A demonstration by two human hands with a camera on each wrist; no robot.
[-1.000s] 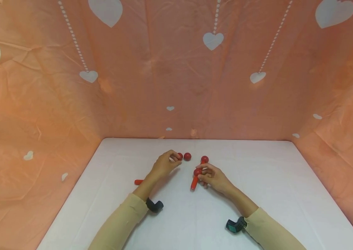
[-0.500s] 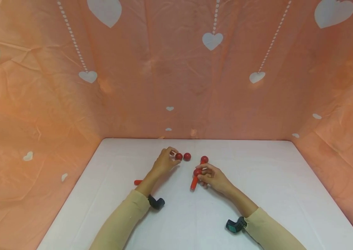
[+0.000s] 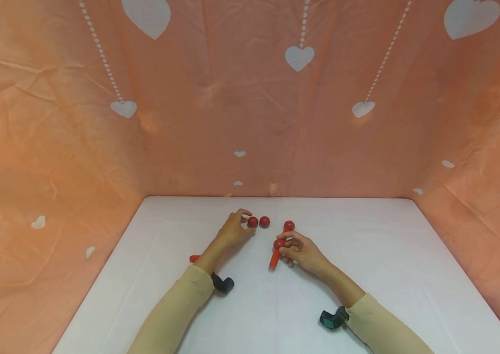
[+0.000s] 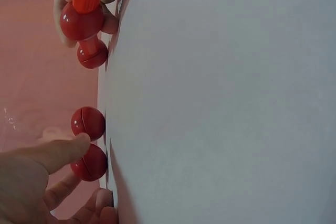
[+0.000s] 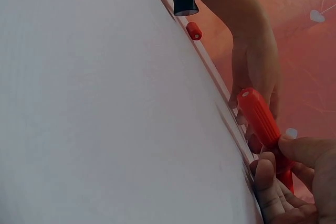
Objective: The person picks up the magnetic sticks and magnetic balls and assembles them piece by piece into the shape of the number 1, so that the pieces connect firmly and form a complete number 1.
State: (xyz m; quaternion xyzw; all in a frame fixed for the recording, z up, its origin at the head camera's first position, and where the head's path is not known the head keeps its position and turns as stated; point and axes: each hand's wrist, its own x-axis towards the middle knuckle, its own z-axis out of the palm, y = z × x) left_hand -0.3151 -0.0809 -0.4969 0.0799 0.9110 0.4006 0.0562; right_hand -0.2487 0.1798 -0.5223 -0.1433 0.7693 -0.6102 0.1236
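My left hand (image 3: 231, 231) is at the back of the white table, thumb and fingers parted around the left one of two shiny red balls (image 3: 252, 222). The other red ball (image 3: 265, 222) lies just right of it. In the left wrist view both balls show a seam. My right hand (image 3: 304, 253) pinches a small maraca-like piece, a red ball (image 3: 279, 244) with a ribbed orange-red handle (image 3: 274, 259) pointing towards me. Beyond it is another red ball (image 3: 289, 225) with a red stem; the fingers hide whether the two pieces are joined.
A red handle-like piece (image 3: 194, 258) lies left of my left forearm, partly covered by it. Dark wrist cameras (image 3: 223, 284) sit below both wrists. An orange cloth with white hearts (image 3: 299, 58) surrounds the white tabletop (image 3: 365, 236) at the back and sides.
My left fingers have spread and drawn slightly left off the left red ball, which is now in fuller view. My right hand and its maraca-like piece have stayed put.
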